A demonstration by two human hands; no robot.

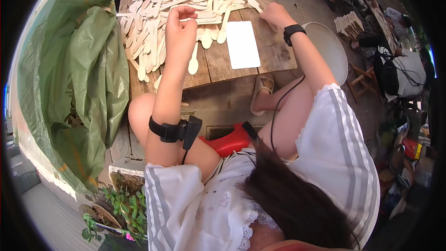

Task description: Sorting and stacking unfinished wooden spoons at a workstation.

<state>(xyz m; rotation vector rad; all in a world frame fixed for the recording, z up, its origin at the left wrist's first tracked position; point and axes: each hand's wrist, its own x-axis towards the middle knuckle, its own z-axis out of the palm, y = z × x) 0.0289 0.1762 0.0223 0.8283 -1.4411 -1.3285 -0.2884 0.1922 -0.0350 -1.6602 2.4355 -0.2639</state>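
Observation:
Over the right side of a large heap of pale wooden spoons (pixel 158 7) hovers my left hand (pixel 180 25). Its fingers are loosely curled, with a gap between them and the thumb, and nothing shows in them. My right hand (pixel 277 16) is closed, pinching a wooden spoon (pixel 254 4) whose rounded bowl points up and left; the fingertips are partly hidden. A white rectangular card or sheet (pixel 243 45) lies on the wooden table (pixel 214 67) between my hands. One loose spoon (pixel 193 62) lies below my left hand near the table's front edge.
A large green sack (pixel 88 65) stands at the left. Under the table's right edge is a pale round basin (pixel 329 49). A red object (pixel 227 142) lies in my lap, and a black cable (pixel 278 107) runs beside my leg. Stacked wooden pieces (pixel 349 25) lie farther right.

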